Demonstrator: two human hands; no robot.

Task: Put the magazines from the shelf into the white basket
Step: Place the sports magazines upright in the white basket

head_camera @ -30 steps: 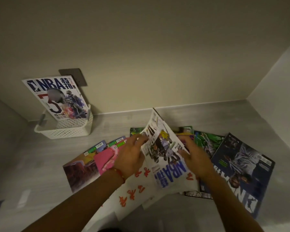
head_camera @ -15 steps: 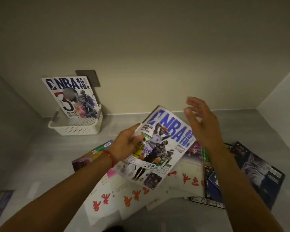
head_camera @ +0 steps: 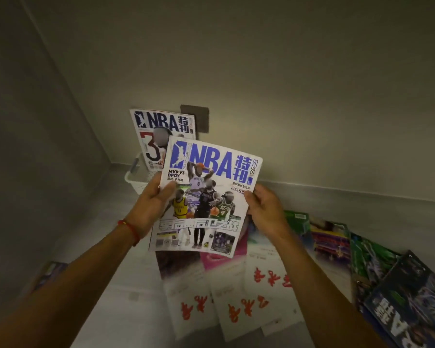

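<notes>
I hold a white NBA magazine (head_camera: 206,194) upright in the air, cover facing me. My left hand (head_camera: 152,205) grips its left edge and my right hand (head_camera: 264,209) grips its right edge. Behind it, at the back left of the shelf, stands the white basket (head_camera: 136,184), mostly hidden by the held magazine. Another NBA magazine (head_camera: 158,131) with a large "3" stands upright in that basket, leaning on the wall. Several more magazines (head_camera: 397,285) lie spread on the shelf at the right and below my hands.
White sheets with red characters (head_camera: 236,305) lie on the grey shelf under my arms. A pink cover (head_camera: 219,259) peeks out below the held magazine. A dark wall plate (head_camera: 199,116) sits behind the basket. Walls close the shelf at left, back and right.
The magazine has been lifted off the pile and turned upright toward the basket. My right hand, open in the air half a second ago, now grips its right edge. The view swung left.
</notes>
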